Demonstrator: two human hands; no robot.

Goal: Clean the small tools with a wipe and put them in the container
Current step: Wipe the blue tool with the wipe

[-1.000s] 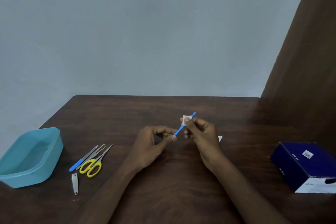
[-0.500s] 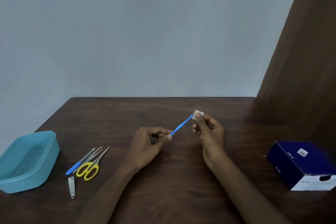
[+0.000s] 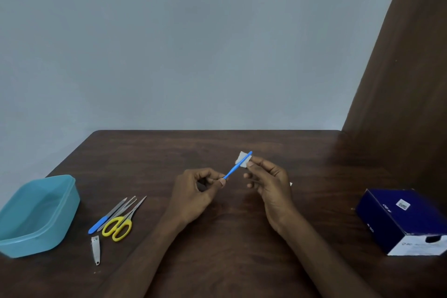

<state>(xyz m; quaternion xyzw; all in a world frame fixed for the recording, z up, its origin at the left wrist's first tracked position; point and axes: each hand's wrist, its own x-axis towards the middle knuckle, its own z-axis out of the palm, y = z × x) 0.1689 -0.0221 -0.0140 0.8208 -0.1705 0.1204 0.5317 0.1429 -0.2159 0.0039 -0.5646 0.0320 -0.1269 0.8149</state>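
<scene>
**Wiping the blue stick**

My left hand (image 3: 193, 197) pinches the near end of a thin blue plastic stick tool (image 3: 237, 165) between thumb and forefinger, above the dark brown wooden table (image 3: 217, 249). My right hand (image 3: 271, 185) presses a small white wipe (image 3: 242, 158) against its far tip, fingertips closed on it. At the left sits an open teal plastic container (image 3: 36, 215); just right of it lie yellow-handled scissors (image 3: 121, 224), a blue-handled file (image 3: 105, 219), what look like tweezers (image 3: 121, 209) and a silver nail clipper (image 3: 95, 249). A dark blue cardboard box (image 3: 404, 220) rests at the right.
</scene>
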